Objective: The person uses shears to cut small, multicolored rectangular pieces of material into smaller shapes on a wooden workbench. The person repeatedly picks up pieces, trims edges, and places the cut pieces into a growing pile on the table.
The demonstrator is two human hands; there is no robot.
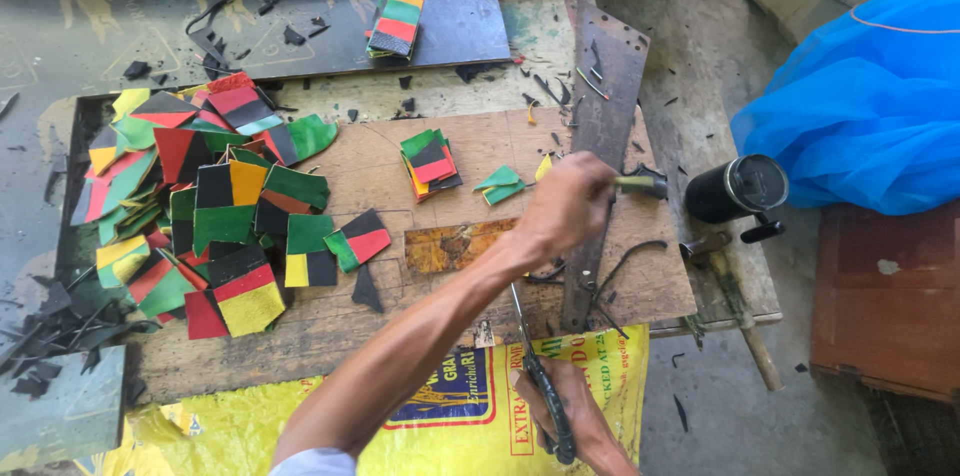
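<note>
My left hand (568, 204) reaches across the wooden work board (470, 151) and is closed on a small pale-green stick-like tool (640, 182) with a dark tip, next to a long dark metal strip (600, 126). My right hand (580, 426) stays low near my body, holding black-handled scissors (540, 376) with the blades pointing up toward the board. A small stack of green, black, red and yellow patchwork pieces (432, 162) lies on the board left of my left hand, with two green scraps (500, 183) beside it.
A large heap of coloured patchwork squares (215, 206) covers the board's left side. Another stack (397, 24) sits on a black panel at the back. A black cylindrical can (735, 189) lies at the right edge. Blue plastic sheet (870, 106) far right; yellow sack (450, 406) below.
</note>
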